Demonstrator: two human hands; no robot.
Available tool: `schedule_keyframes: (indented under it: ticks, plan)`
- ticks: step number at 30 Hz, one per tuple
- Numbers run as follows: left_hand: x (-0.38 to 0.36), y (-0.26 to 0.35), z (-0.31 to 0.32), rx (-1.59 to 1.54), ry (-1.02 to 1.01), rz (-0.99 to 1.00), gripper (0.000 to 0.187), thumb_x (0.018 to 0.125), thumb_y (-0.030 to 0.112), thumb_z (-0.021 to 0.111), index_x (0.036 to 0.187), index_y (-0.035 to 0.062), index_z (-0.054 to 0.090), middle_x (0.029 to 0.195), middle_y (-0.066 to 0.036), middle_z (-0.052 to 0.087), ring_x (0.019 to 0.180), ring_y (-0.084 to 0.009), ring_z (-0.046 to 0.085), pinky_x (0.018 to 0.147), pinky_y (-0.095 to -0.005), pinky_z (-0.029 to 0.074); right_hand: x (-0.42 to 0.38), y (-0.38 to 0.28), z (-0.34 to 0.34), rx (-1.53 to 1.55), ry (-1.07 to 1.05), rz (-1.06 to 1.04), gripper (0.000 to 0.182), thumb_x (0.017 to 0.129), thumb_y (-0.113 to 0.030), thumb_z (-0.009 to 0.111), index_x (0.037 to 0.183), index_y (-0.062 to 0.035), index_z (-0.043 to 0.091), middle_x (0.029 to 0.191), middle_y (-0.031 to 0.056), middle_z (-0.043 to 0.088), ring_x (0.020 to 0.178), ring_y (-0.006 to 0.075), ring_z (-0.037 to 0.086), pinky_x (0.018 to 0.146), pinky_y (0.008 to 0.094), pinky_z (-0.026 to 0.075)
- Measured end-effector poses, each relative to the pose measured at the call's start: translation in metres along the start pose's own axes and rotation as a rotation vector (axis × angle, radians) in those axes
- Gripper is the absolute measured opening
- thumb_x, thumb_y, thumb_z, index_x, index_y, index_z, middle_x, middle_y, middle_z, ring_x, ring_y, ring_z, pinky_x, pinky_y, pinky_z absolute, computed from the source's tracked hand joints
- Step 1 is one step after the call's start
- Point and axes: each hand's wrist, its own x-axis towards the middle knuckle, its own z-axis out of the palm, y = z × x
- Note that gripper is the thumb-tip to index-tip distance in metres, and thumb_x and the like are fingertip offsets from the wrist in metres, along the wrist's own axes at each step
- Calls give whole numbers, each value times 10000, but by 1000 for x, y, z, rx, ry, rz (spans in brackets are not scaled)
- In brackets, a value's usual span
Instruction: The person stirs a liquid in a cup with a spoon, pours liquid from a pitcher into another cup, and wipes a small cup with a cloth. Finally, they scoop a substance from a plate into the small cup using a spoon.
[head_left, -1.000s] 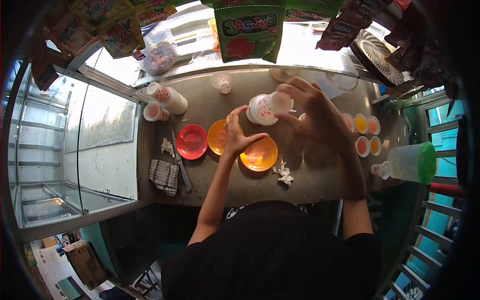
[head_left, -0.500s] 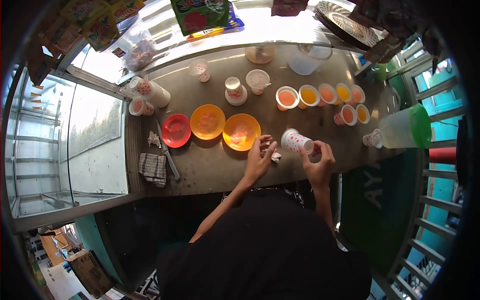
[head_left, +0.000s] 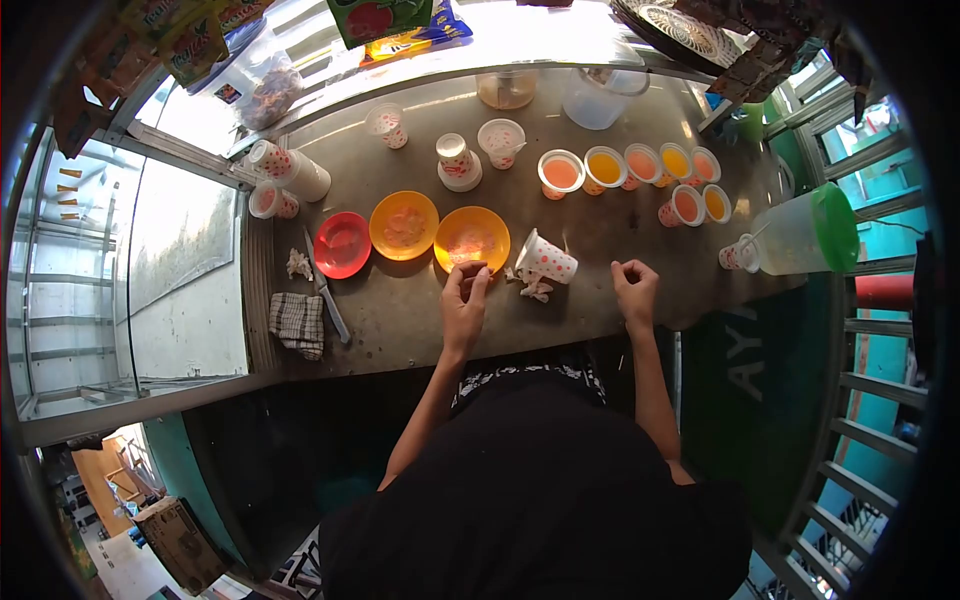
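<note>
A white paper cup with red dots [head_left: 546, 259] stands upside down on the metal counter [head_left: 580, 310], next to a crumpled tissue [head_left: 533, 289]. My left hand [head_left: 464, 300] rests on the counter with its fingertips at the near rim of an orange plate [head_left: 472, 238]; it holds nothing. My right hand [head_left: 634, 287] lies on the counter to the right of the cup, fingers curled in and empty. Two more plates sit to the left, one orange [head_left: 403, 224] and one red [head_left: 342, 244].
Several cups of orange and red drink [head_left: 640, 170] line the far right. A pitcher with a green lid [head_left: 805, 232] lies at the right edge. A knife [head_left: 325, 290] and checked cloth [head_left: 300, 324] lie left. Dotted cups [head_left: 455, 160] stand at the back.
My right hand has let go of the dotted cup, which now stands upside down on the counter. My left hand has moved left to the orange plate's rim.
</note>
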Motion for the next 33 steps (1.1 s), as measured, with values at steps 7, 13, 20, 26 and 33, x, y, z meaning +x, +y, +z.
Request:
schedule_keyframes:
  ticks: [7, 13, 20, 26, 33]
  plan:
    - [12, 2, 26, 417, -83, 303, 244, 862, 147, 649, 1048, -10, 623, 989, -163, 640, 891, -266, 628, 800, -327, 488, 1, -19, 5, -12, 32, -203, 210, 806, -140, 694, 679, -11, 588, 621, 56, 585, 571, 117, 558, 546, 280, 429]
    - [49, 2, 47, 713, -167, 685, 197, 874, 140, 628, 986, -21, 646, 989, -181, 652, 866, -317, 630, 779, -356, 491, -52, -31, 30, -127, -337, -334, 119, 790, -113, 695, 816, -23, 621, 783, 104, 606, 660, 232, 599, 615, 337, 478]
    - [42, 44, 36, 140, -108, 278, 186, 922, 148, 604, 944, -31, 649, 841, -76, 686, 780, -132, 642, 718, -262, 494, -60, -22, 71, -382, -340, -847, 363, 805, -55, 645, 1166, -48, 602, 1152, 101, 559, 1086, 268, 529, 889, 389, 431]
    - [29, 56, 11, -337, 14, 24, 200, 956, 179, 566, 1000, -10, 615, 888, -43, 657, 812, -91, 628, 770, -246, 513, -11, -12, 54, -333, -210, -775, 316, 790, 30, 560, 1093, -17, 635, 966, 117, 563, 922, 272, 546, 790, 381, 438]
    - [14, 50, 20, -475, 101, -96, 250, 965, 209, 527, 1086, -4, 576, 994, -84, 646, 866, -135, 647, 807, -287, 540, -40, 6, 16, -324, -569, -1008, 360, 784, 39, 561, 1143, 47, 588, 1004, 161, 560, 963, 312, 547, 857, 396, 452]
